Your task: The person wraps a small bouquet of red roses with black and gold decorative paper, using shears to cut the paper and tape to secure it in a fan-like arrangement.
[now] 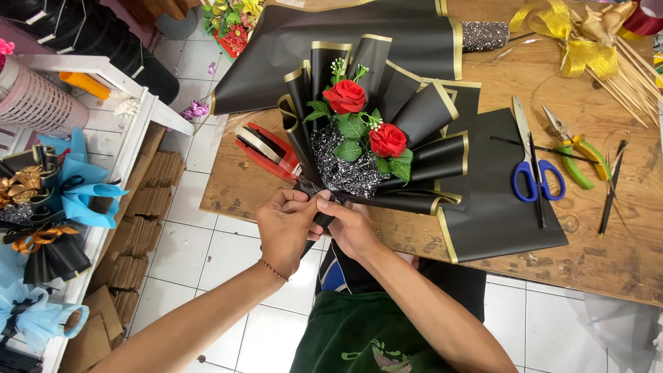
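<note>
Both hands meet at the base of a bouquet [366, 148] at the near edge of a wooden table [608, 249]. The left hand [289, 228] curls around the stem end, fingers pressed together on the dark wrapping, a red cord at its wrist. The right hand [352, 228] closes on the same stem from the other side, thumb pinching the wrap. The bouquet lies tilted away from the person, two red roses [345, 97] and green leaves fanned in black, gold-edged paper. A red tape dispenser [266, 148] sits just beside it on the left. More black sheets [497, 207] lie under and beside the bouquet. Well apart to the right rest blue-handled scissors [533, 166], green pliers [573, 148] and a gold ribbon [577, 38]. Finished blue bouquets [76, 186] crowd a white shelf at far left.
</note>
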